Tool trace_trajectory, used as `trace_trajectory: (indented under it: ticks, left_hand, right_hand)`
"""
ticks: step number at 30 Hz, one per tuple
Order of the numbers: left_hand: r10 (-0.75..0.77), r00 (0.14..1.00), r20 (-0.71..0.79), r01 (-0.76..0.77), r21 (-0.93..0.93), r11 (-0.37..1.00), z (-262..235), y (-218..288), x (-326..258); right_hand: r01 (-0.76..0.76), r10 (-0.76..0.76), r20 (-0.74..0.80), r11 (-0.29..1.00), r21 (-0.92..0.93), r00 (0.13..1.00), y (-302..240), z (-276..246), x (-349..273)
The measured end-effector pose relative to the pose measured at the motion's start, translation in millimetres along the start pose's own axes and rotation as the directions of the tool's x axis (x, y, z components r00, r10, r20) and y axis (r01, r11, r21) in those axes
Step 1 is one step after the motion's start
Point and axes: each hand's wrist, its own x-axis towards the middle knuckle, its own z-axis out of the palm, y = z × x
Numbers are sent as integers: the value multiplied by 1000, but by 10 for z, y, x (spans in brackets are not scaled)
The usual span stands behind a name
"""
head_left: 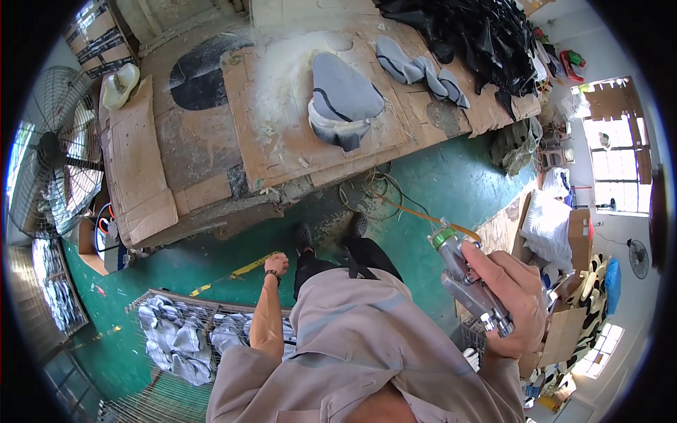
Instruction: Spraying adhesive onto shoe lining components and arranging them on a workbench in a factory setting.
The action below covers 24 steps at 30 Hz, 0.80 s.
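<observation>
My right hand (518, 299) is wrapped around a spray gun (474, 282) with a grey body and a green ring near its top. An orange hose (427, 215) runs from behind the gun toward the floor by the table. Low beside my body, my left hand (278, 264) hangs with its fingers curled and nothing visible in them. A stack of grey, sole-shaped pads (347, 84) with dark edges lies on the cardboard-covered table (204, 151), apart from both hands. Farther right on it rest several smaller grey pads (421, 70).
Black sheet material (465, 35) is heaped at the table's far right. A large fan (51, 148) stands at the left. Wire racks (211, 331) with grey-white pieces are at my left side. Coiled hose (377, 187) lies on the green floor. Boxes (564, 331) line the right.
</observation>
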Motion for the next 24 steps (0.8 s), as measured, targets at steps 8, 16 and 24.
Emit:
trace_trajectory:
  ticks: [8,16,24]
  left_hand:
    - [600,794,-95,-604,-235,762,493,1606,-266]
    - [856,345,-384,-937,-91,337,1016,3927,-1063]
    - [908,260,-330,-907,238,346,1394,4845,-1504]
  right_hand:
    - [-348,361,-138,931,106,922,417,37,-393]
    - [-145,212,-184,936,321,960,1402,-103,-616]
    - [-32,58,-33,854,519,998,2410,-347,-779]
